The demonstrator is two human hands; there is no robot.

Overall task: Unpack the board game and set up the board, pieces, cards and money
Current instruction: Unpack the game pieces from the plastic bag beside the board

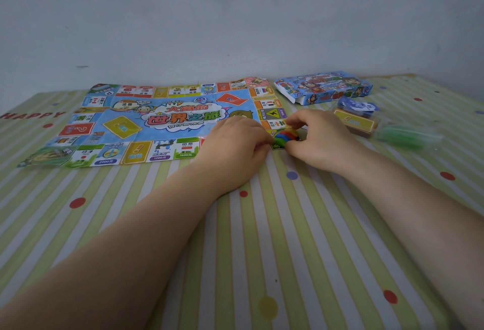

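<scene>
Paper board (162, 120) unfolded flat, creased, left hand (235, 143) and right hand (317, 136) pinching rainbow-coloured pieces (285, 139) at its corner

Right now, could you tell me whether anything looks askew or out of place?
Only the paper game board: it does not lie quite flat, with fold creases showing and its far right corner curling up. Nothing looks spilled or damaged.

Board (157, 120) near-right corner hidden under both hands (235, 143). Coloured pieces (285, 139) between fingertips partly covered; count indeterminable. Green item (408, 136) right of board blurred, unidentifiable.
</scene>
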